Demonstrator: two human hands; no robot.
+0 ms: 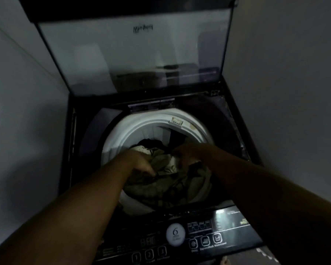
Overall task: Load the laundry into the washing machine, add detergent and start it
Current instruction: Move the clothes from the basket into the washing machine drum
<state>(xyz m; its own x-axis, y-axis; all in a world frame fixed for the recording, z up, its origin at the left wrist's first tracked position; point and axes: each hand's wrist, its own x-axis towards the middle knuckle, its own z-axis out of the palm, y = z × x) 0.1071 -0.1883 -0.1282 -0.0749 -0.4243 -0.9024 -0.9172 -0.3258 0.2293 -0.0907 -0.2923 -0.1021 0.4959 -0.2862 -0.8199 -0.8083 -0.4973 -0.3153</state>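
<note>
Olive-and-cream cloth was bunched under my left hand (pixel 141 165), whose fingers curled down into it in a grip. My right hand (pixel 185 153) sat just across the heap, knuckles up, its fingertips lost in dark folds; I could not tell whether it gripped or only pressed.

The laundry (pixel 172 182) lay directly beneath and between both hands, touching each. Its bulk ran from the left hand back toward me and to the right, heaped up to the near rim. Neither hand was clearly nearer, since both were on it. As I judged it, the coming move ran straight down, pushing the heap deeper below the rim.

Around the hands, the white drum (pixel 134 127) held that heap, plus a darker garment (pixel 151 143) just beyond my fingers toward the far wall. Farther out, the lid (pixel 130 54) of the washing machine (pixel 227 119) stood open beyond the hands. Nearer to me than the hands, under my forearms, lay the control panel (pixel 180 243), with neither hand on its buttons. No detergent showed anywhere, so loading looked nearly done, with dosing and starting not yet begun.
</note>
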